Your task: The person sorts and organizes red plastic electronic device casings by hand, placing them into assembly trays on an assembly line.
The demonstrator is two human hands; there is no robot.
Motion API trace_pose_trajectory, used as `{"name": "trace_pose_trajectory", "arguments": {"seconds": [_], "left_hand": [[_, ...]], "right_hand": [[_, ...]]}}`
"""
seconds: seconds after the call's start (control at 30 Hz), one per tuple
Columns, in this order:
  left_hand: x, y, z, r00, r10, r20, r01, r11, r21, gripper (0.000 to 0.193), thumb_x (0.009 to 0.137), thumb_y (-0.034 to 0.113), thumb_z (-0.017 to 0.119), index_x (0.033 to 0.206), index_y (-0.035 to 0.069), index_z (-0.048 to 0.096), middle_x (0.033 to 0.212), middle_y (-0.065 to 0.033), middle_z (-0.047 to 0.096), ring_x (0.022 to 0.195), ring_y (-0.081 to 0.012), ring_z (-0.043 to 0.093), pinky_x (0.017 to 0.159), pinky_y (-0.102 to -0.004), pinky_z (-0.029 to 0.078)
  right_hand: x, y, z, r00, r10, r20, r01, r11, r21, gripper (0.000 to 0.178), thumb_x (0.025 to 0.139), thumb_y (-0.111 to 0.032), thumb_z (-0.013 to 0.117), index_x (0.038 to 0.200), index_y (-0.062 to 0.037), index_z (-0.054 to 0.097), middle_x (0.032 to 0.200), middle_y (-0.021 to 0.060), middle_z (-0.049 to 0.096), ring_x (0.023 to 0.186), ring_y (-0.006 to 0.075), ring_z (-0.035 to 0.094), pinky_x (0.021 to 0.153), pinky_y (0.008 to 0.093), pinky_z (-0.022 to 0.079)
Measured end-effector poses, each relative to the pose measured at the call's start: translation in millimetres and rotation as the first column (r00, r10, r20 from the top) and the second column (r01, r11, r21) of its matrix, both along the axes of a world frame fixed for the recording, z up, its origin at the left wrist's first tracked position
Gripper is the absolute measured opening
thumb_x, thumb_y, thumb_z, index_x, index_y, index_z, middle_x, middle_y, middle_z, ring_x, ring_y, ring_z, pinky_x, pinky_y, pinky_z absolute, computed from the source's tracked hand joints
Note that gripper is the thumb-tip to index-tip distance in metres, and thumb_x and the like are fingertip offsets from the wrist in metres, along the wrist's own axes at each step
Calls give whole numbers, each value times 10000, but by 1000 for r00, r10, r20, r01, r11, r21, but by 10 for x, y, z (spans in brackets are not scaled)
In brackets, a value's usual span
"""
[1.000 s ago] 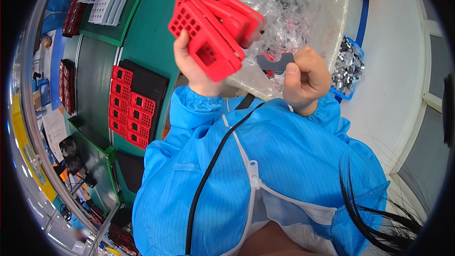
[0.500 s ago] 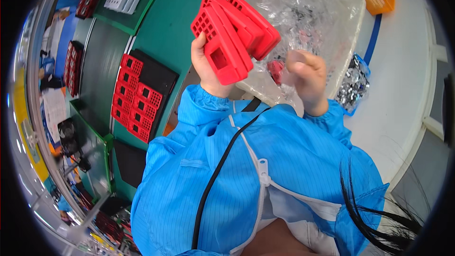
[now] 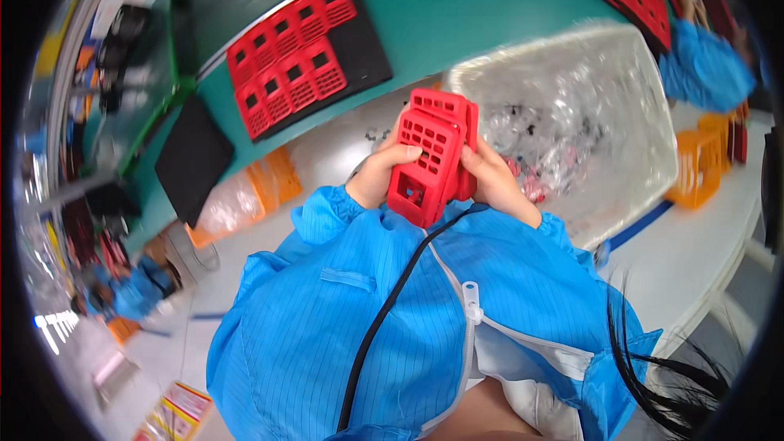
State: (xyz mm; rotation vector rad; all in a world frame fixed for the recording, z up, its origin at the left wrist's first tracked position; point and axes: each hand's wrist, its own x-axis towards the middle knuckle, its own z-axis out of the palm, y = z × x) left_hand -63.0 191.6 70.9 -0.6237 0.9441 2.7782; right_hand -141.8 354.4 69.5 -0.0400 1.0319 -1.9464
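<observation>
In front of my chest I hold a small stack of red plastic housings (image 3: 431, 135), each with a grid of holes at one end and a square window at the other. My left hand (image 3: 380, 171) grips the stack from the left, its thumb on the front face by the grid. From the right side my right hand (image 3: 495, 178) closes round the same stack, fingers partly hidden behind it. Several matching red housings (image 3: 287, 65) lie in two rows on a black mat (image 3: 359, 57) on the green bench (image 3: 425, 12).
Right of my hands stands a large white bin (image 3: 665, 135) lined with clear plastic, small dark and red pieces inside. Orange crates (image 3: 698, 165) sit beyond it, near a co-worker's blue sleeve (image 3: 706, 65). A black sheet (image 3: 192, 155) overhangs the bench edge above another orange crate (image 3: 273, 184).
My right hand has left the bin and taken hold of the stack beside my left hand. The housings are now squared together and nearer my chest. The view has turned.
</observation>
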Motion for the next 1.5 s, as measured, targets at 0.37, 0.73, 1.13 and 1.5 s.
{"name": "trace_pose_trajectory", "arguments": {"seconds": [0.37,0.73,1.13,1.5], "left_hand": [[818,-1013,-463,871,439,220,-489,812,319,481,823,306,552,1218,33,523,1104,-157,628,968,-297,619,827,-419,517],[1127,-1666,-632,691,633,349,-719,654,237,539,859,404,500,1242,25,491,1125,-161,609,978,-310,610,851,-421,508],[1265,-1617,-723,293,901,321,-947,320,-32,575,826,404,574,1262,47,461,1174,-140,582,1002,-288,601,836,-394,519],[1427,-1771,-202,519,827,218,-845,457,276,640,747,289,617,1302,30,432,1216,-163,561,1042,-295,578,894,-390,489]], "right_hand": [[-88,-1075,333,843,535,52,-527,804,274,692,788,-168,717,1351,-3,350,1245,109,515,1090,210,550,935,347,447],[-1586,-2415,-392,-933,212,-289,-114,590,799,391,745,-100,597,1125,-111,505,1187,55,530,1120,243,497,956,365,386],[-1479,-1981,-702,-351,637,-687,-50,720,693,572,624,-123,725,1146,-60,500,1211,120,502,1072,306,506,879,382,399],[-438,-2559,-130,825,559,-85,-455,745,488,366,907,-157,574,1221,2,475,1041,113,614,886,197,617,770,306,494]]}}
